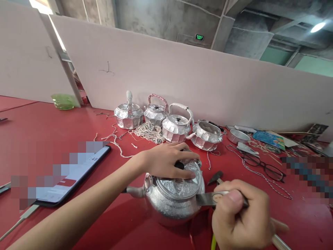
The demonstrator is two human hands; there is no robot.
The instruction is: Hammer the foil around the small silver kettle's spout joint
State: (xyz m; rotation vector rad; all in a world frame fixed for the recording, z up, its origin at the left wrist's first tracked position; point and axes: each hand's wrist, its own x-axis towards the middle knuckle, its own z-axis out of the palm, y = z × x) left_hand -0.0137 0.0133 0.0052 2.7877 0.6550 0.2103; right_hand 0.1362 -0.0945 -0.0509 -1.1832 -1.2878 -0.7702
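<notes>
A silver hammered-metal kettle (173, 208) stands in front of me, its spout pointing left. Across its lid (179, 185) lies my left hand (169, 161), open, with fingers spread around the black knob (179, 164). My right hand (241, 215) is closed around a flat metal blade tool (208, 199). The tip of that blade meets the kettle's right side just below the lid rim; whether it is wedged in, I cannot tell. Most of the tool's handle is hidden in my fist. Just behind the fist lies a small hammer (215, 177), partly covered.
Behind stand several similar kettles (177, 128), one lidless (206, 135), beside a heap of cord (149, 132). A phone (75, 177) lies left. Eyeglasses (265, 168), a metal strainer (238, 136) and scraps lie right. A white partition (195, 83) closes the red table's (104, 229) back.
</notes>
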